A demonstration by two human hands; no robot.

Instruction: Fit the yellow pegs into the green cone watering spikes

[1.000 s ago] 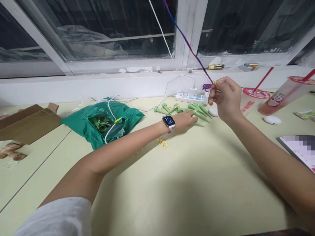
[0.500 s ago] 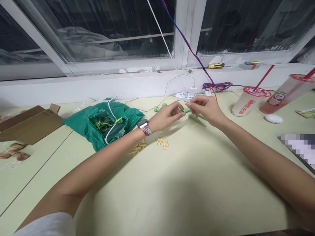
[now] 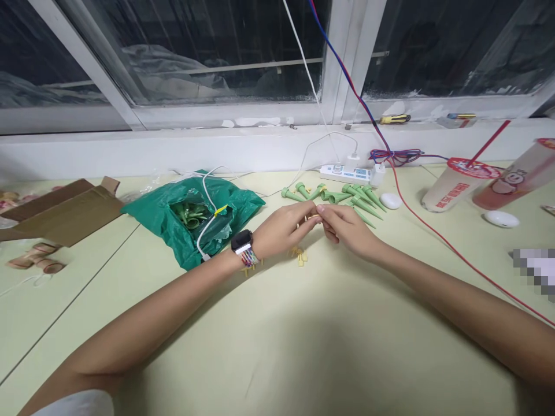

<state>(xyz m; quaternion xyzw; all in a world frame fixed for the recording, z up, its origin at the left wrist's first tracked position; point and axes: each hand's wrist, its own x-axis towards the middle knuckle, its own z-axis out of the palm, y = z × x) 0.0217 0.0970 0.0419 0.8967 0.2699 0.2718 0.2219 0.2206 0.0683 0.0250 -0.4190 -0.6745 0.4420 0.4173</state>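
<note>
The head-worn camera is looking forward and down from the side of the surface (image 3: 347,346) farthest from the window (image 3: 217,52), facing that window and staying close above the left hand (image 3: 281,230) and right hand (image 3: 349,230).

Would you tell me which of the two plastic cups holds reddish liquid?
The rightmost cup, reddish towards its base; the cup to its left looks pale throughout.

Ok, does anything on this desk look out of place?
Yes, a loose red wire runs across the desk toward the right edge, unlike the other cords along the back, and small yellow pieces lie scattered nearby.
</note>
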